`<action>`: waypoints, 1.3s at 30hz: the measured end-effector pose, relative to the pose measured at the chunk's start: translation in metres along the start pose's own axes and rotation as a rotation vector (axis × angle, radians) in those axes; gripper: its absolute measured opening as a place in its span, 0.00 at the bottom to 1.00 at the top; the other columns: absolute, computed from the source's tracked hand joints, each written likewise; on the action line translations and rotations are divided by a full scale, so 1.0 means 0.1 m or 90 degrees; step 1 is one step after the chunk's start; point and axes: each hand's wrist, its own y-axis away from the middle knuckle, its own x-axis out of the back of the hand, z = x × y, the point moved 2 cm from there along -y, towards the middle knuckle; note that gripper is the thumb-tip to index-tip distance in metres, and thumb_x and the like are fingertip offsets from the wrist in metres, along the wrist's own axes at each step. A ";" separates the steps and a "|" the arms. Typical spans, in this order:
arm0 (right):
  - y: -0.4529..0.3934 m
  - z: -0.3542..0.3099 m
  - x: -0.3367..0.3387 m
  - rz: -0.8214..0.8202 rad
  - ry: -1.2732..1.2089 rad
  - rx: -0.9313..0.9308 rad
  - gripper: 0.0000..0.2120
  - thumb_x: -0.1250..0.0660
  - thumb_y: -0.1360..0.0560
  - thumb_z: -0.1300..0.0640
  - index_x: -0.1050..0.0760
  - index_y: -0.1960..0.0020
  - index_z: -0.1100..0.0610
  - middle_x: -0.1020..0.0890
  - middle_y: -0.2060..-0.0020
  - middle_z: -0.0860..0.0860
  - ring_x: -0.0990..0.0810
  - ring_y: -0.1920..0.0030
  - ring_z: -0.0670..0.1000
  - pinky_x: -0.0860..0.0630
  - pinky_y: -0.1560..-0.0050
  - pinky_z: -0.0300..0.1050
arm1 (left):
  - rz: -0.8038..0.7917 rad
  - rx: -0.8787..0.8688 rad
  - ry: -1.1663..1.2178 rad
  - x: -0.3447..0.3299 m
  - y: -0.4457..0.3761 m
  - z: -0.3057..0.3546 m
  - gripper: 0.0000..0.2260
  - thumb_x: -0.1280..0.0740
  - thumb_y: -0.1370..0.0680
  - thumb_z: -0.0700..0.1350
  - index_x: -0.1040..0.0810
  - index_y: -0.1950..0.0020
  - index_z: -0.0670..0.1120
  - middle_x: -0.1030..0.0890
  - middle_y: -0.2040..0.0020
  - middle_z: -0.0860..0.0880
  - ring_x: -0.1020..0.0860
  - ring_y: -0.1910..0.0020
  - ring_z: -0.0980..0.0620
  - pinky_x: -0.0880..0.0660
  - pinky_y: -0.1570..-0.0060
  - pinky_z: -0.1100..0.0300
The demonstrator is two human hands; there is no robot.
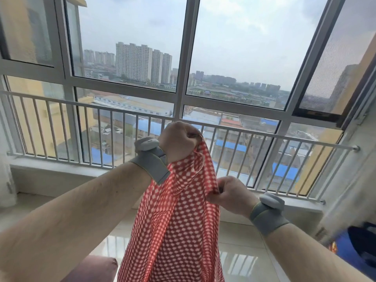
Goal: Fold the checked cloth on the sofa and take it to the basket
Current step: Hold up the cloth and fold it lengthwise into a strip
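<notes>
1. Cloth position: the red-and-white checked cloth (179,226) hangs in the air in front of the window (183,58), gathered at the top and falling out of view at the lower edge. It is off the sofa, whose mauve cushion corner (97,267) shows at lower left.

2. Left hand (179,142): I hold it raised, fingers curled tight into a fist around a bunched top corner of the cloth. This high grip lets the fabric drop under its own weight, so creases fall out before any fold.

3. Right hand (230,194): lower and to the right, its thumb and fingers (219,190) pinch the cloth's side edge. I judge that I am feeling along the hem for a second corner, which I need before I can spread the cloth square.

4. Wristbands: a grey band with a small pod sits on each wrist, left (150,157) and right (268,210); neither touches the pinch points.

5. Stage: folding proper is not begun; the cloth is a loose hanging bundle.

6. Surroundings: a white railing (81,104) stands inside the window and pale glossy floor tiles (244,251) lie below. A dark blue object (358,247) at the right edge is blurred; I cannot tell whether it is the basket.
</notes>
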 end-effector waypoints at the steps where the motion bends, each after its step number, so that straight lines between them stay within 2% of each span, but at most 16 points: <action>1: 0.00 0.04 -0.03 0.020 -0.005 -0.005 0.09 0.27 0.32 0.55 0.22 0.70 0.51 0.17 0.68 0.51 0.19 0.67 0.50 0.20 0.61 0.46 | 0.007 0.007 0.001 0.01 -0.01 -0.01 0.10 0.35 0.23 0.41 0.17 0.44 0.45 0.16 0.46 0.48 0.21 0.45 0.49 0.25 0.43 0.54; 3: 0.00 0.12 -0.04 0.073 -0.001 -0.008 0.10 0.27 0.33 0.53 0.23 0.71 0.48 0.19 0.72 0.48 0.24 0.71 0.42 0.24 0.66 0.43 | 0.019 0.018 0.003 0.05 -0.02 -0.03 0.10 0.35 0.23 0.41 0.17 0.44 0.45 0.16 0.46 0.47 0.21 0.46 0.49 0.25 0.43 0.54; 5: 0.01 0.20 -0.05 0.104 0.025 -0.005 0.11 0.27 0.33 0.52 0.25 0.71 0.45 0.21 0.74 0.43 0.26 0.73 0.40 0.27 0.69 0.38 | 0.026 0.023 0.010 0.08 -0.02 -0.06 0.10 0.35 0.23 0.41 0.17 0.45 0.44 0.16 0.47 0.47 0.20 0.47 0.49 0.24 0.44 0.54; 7: 0.02 0.26 -0.06 0.126 0.070 -0.002 0.13 0.28 0.32 0.51 0.28 0.71 0.43 0.24 0.76 0.41 0.27 0.73 0.40 0.29 0.68 0.37 | 0.028 0.023 0.021 0.11 -0.02 -0.08 0.10 0.34 0.23 0.41 0.16 0.46 0.43 0.16 0.48 0.46 0.20 0.47 0.49 0.24 0.44 0.54; 11: 0.03 0.40 -0.06 0.150 0.115 -0.019 0.10 0.29 0.29 0.51 0.26 0.67 0.45 0.25 0.73 0.42 0.26 0.67 0.48 0.26 0.61 0.47 | 0.036 0.022 0.029 0.15 -0.04 -0.14 0.09 0.34 0.23 0.41 0.16 0.46 0.44 0.16 0.48 0.47 0.20 0.48 0.49 0.23 0.44 0.54; 14: 0.04 0.50 -0.07 0.193 0.160 -0.011 0.09 0.30 0.26 0.48 0.20 0.62 0.51 0.25 0.72 0.43 0.25 0.66 0.51 0.27 0.62 0.45 | 0.027 0.007 0.025 0.17 -0.08 -0.21 0.09 0.34 0.24 0.40 0.16 0.48 0.44 0.15 0.50 0.47 0.19 0.50 0.49 0.22 0.46 0.54; 17: 0.06 0.54 -0.02 0.201 0.187 0.030 0.09 0.33 0.24 0.48 0.18 0.57 0.52 0.18 0.65 0.48 0.21 0.63 0.53 0.25 0.61 0.47 | 0.015 -0.010 -0.005 0.18 -0.10 -0.31 0.09 0.33 0.24 0.40 0.15 0.48 0.45 0.15 0.52 0.48 0.19 0.51 0.50 0.22 0.46 0.54; 19: 0.06 0.56 0.04 0.197 0.217 0.057 0.10 0.34 0.23 0.49 0.18 0.57 0.53 0.17 0.63 0.50 0.21 0.62 0.54 0.28 0.62 0.46 | 0.001 -0.014 -0.016 0.19 -0.12 -0.40 0.08 0.33 0.24 0.40 0.16 0.49 0.45 0.15 0.52 0.49 0.19 0.52 0.50 0.22 0.46 0.56; 22: 0.02 0.58 0.16 0.197 0.272 0.048 0.11 0.36 0.23 0.49 0.20 0.58 0.52 0.19 0.64 0.48 0.25 0.64 0.52 0.35 0.63 0.43 | -0.010 -0.016 -0.049 0.19 -0.13 -0.52 0.08 0.33 0.24 0.40 0.16 0.49 0.45 0.15 0.53 0.49 0.19 0.53 0.51 0.22 0.47 0.59; 24: -0.02 0.60 0.26 0.187 0.296 0.021 0.11 0.37 0.22 0.47 0.22 0.59 0.51 0.25 0.68 0.42 0.26 0.67 0.48 0.37 0.66 0.41 | -0.014 -0.015 -0.083 0.19 -0.12 -0.59 0.08 0.32 0.24 0.40 0.16 0.48 0.45 0.15 0.52 0.47 0.19 0.53 0.50 0.22 0.46 0.57; 26: -0.05 0.60 0.38 0.172 0.267 -0.016 0.10 0.39 0.21 0.47 0.24 0.60 0.47 0.27 0.70 0.38 0.28 0.68 0.41 0.38 0.68 0.38 | -0.030 -0.015 -0.118 0.19 -0.11 -0.63 0.08 0.32 0.24 0.40 0.16 0.47 0.44 0.15 0.51 0.46 0.19 0.53 0.49 0.23 0.45 0.55; 27: -0.07 0.60 0.44 0.171 0.232 -0.034 0.10 0.39 0.21 0.48 0.26 0.60 0.45 0.26 0.69 0.38 0.27 0.67 0.41 0.37 0.68 0.37 | -0.042 -0.015 -0.132 0.19 -0.10 -0.64 0.09 0.33 0.24 0.40 0.17 0.46 0.43 0.15 0.50 0.46 0.19 0.52 0.49 0.23 0.45 0.55; 30: -0.11 0.58 0.55 0.184 0.132 -0.072 0.12 0.40 0.20 0.51 0.28 0.62 0.47 0.23 0.66 0.42 0.24 0.64 0.45 0.34 0.66 0.40 | -0.065 -0.014 -0.156 0.17 -0.09 -0.62 0.10 0.33 0.23 0.39 0.18 0.43 0.42 0.16 0.48 0.44 0.19 0.50 0.48 0.24 0.44 0.55; 33: -0.11 0.54 0.57 0.198 0.114 -0.089 0.14 0.41 0.19 0.52 0.29 0.63 0.48 0.24 0.66 0.44 0.25 0.64 0.44 0.36 0.66 0.39 | -0.075 -0.009 -0.165 0.16 -0.09 -0.60 0.11 0.34 0.23 0.39 0.20 0.41 0.40 0.17 0.46 0.44 0.19 0.48 0.47 0.24 0.43 0.55; 37: -0.04 0.48 0.57 0.217 0.183 -0.007 0.11 0.41 0.19 0.53 0.26 0.58 0.52 0.25 0.68 0.42 0.25 0.66 0.45 0.37 0.67 0.35 | -0.065 0.010 -0.161 0.22 -0.13 -0.63 0.11 0.35 0.22 0.39 0.20 0.41 0.39 0.17 0.44 0.42 0.20 0.47 0.45 0.25 0.42 0.54; 39: 0.00 0.42 0.60 0.235 0.215 0.052 0.12 0.40 0.19 0.53 0.23 0.57 0.57 0.27 0.70 0.41 0.27 0.69 0.41 0.37 0.68 0.33 | -0.060 0.020 -0.166 0.26 -0.15 -0.65 0.11 0.35 0.22 0.40 0.19 0.42 0.40 0.17 0.45 0.42 0.20 0.47 0.45 0.25 0.43 0.53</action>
